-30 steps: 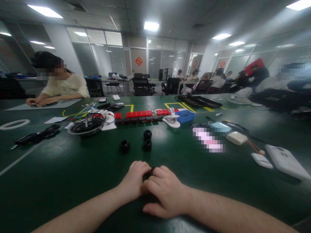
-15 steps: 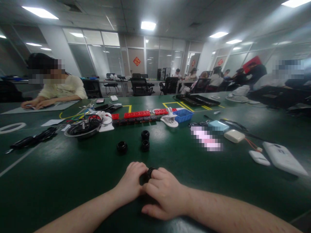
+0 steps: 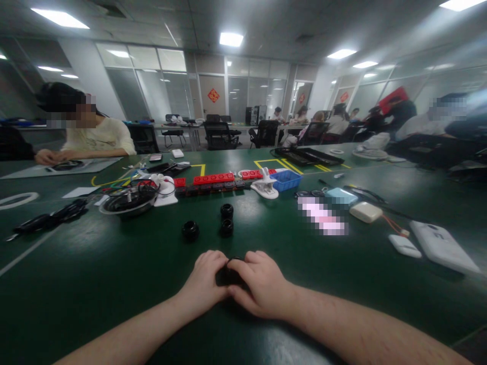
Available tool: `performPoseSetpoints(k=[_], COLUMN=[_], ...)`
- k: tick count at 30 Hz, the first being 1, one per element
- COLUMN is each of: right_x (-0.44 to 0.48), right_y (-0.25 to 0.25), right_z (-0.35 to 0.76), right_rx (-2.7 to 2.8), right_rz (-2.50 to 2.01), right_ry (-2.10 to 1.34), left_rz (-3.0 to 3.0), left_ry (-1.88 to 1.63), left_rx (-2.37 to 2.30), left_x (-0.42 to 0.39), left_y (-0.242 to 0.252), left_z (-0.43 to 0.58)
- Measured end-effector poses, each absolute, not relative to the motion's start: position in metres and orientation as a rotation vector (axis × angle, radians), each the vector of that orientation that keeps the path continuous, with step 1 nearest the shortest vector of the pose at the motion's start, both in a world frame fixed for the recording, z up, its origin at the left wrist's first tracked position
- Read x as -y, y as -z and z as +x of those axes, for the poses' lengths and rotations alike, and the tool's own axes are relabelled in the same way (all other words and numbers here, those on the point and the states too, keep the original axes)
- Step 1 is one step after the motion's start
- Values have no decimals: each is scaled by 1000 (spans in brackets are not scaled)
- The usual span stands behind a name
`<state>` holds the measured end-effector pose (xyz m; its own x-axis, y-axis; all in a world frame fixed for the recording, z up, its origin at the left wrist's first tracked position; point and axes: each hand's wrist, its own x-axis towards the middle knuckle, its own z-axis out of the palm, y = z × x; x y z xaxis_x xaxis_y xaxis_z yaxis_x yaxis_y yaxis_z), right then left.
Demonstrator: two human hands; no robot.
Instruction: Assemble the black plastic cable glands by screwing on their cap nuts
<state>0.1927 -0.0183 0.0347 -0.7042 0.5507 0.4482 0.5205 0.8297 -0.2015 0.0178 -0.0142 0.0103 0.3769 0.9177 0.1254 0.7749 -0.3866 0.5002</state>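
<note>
Close in front of me, a black ring-shaped part [image 3: 232, 275] is held between both hands, its lower portion hidden by fingers. My left hand [image 3: 202, 285] grips it from the left, thumb low and fingers curled over the far side. From the right, my right hand [image 3: 263, 285] closes round it with thumb and index finger. Just beyond my hands stand three similar black ring-shaped parts: one on the left [image 3: 190, 231], and two one behind the other, the nearer [image 3: 227, 228] and the farther [image 3: 227, 211].
The green table [image 3: 152, 263] carries a metal bowl [image 3: 129, 207] of black items, a row of red blocks [image 3: 214, 178], a white clip [image 3: 265, 186] and a blue bin [image 3: 286, 180]. White devices [image 3: 443, 246] lie right. A co-worker [image 3: 99, 134] sits across on the left.
My right hand has rolled its grip: the fingers moved up and forward over the black part, and the thumb closed in beneath. The three loose parts stay put.
</note>
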Motion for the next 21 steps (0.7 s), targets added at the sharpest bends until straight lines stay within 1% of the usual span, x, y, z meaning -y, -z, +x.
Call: performPoseSetpoints(k=[8, 21], right_x=[11, 9], right_y=[-35, -35], right_z=[194, 194], right_rx=[2483, 2473], right_rz=[-959, -1010], right_ry=[-184, -237], left_rz=[2277, 2318], left_ry=[-577, -573], left_rx=[-1424, -1409], left_x=[16, 18], left_y=[-14, -16], left_z=[18, 19])
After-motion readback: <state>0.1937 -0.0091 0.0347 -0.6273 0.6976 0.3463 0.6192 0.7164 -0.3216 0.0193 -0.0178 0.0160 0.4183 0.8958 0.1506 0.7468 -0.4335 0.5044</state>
